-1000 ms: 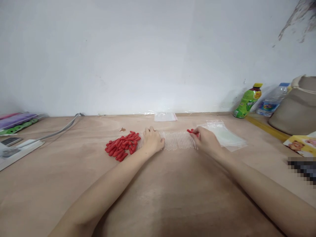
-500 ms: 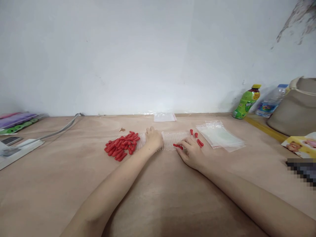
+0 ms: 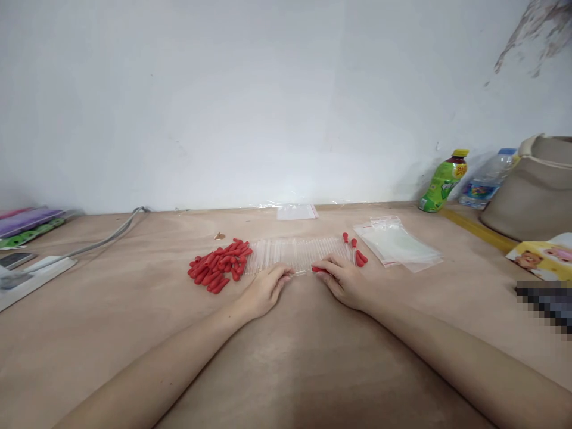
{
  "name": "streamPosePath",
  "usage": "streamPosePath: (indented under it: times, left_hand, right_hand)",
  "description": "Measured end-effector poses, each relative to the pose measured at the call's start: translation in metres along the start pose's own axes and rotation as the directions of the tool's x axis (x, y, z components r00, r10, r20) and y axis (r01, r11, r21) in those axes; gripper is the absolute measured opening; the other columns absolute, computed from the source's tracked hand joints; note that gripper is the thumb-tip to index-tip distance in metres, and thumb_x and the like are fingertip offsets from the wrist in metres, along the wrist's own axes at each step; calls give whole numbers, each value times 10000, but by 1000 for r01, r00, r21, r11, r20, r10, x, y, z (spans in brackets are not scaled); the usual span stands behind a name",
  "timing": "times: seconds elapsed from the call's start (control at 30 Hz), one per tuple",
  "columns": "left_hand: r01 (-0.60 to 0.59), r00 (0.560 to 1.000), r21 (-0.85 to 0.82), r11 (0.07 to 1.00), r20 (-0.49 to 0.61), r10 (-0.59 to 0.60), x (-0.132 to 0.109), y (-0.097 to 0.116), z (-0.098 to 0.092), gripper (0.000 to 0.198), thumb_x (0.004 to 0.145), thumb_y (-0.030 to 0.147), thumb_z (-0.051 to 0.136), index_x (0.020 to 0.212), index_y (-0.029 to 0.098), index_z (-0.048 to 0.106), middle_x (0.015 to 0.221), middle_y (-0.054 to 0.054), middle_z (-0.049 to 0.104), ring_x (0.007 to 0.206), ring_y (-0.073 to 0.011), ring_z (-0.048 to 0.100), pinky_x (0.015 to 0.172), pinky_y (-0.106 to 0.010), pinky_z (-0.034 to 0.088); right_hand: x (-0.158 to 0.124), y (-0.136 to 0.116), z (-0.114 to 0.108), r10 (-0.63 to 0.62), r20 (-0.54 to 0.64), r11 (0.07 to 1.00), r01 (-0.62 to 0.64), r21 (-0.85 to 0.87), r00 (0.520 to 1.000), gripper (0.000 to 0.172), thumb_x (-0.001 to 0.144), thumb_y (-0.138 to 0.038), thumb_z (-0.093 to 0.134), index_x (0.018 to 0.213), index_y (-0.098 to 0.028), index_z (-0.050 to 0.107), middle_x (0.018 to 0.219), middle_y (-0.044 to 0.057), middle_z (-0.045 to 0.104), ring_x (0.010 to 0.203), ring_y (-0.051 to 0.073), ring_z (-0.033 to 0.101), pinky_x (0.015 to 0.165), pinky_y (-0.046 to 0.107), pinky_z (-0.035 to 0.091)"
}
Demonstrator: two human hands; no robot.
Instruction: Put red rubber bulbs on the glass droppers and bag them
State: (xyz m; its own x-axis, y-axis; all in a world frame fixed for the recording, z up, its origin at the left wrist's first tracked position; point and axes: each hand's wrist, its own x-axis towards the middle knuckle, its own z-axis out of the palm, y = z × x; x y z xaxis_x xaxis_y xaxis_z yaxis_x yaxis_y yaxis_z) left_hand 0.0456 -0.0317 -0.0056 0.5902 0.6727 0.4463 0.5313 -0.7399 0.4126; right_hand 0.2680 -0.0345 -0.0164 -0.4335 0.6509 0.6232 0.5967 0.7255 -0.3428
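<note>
Between the fingers of my left hand (image 3: 266, 290) is a thin clear glass tube (image 3: 300, 273), its free end pointing right. My right hand (image 3: 342, 280) pinches a red rubber bulb (image 3: 316, 269), a short gap from the tube's end. Behind both hands lies a row of clear glass tubes (image 3: 268, 253), side by side. A heap of red rubber bulbs (image 3: 218, 265) sits left of the row. At its right end are several droppers with red bulbs (image 3: 354, 243), partly hidden behind my right hand.
Clear zip bags (image 3: 397, 243) lie to the right, and another bag (image 3: 297, 211) is by the wall. A green bottle (image 3: 444, 182), a water bottle (image 3: 487, 179) and a beige bin (image 3: 531, 190) stand at the right. A power strip (image 3: 38, 274) with a cable is at the left.
My left hand has come off the row toward me and now holds a glass tube. The red bulb in my right hand now faces the tube's end; that hand has barely shifted.
</note>
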Motion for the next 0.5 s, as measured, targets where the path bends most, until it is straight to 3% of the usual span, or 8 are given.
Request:
streamPosePath:
  times: [0.23, 0.5]
  left_hand:
    - [-45, 999, -10, 999, 25, 45, 2, 4, 3, 211, 887, 186, 332, 1019, 189, 497, 952, -58, 585, 864, -168, 548, 756, -300, 444]
    - [-62, 997, -18, 998, 47, 63, 3, 2, 2, 206, 883, 175, 351, 989, 184, 527, 892, -47, 593, 830, -158, 555, 732, -281, 454]
  right_hand:
    - [9, -29, -24, -27, 24, 983, 31, -183, 999, 188, 841, -210, 424, 909, -250, 596, 814, 37, 619, 673, 149, 560, 631, 275, 454]
    - [5, -14, -8, -50, 33, 997, 52, -59, 998, 215, 855, -230, 389, 909, -237, 596, 816, 36, 608, 699, 134, 568, 612, 249, 461]
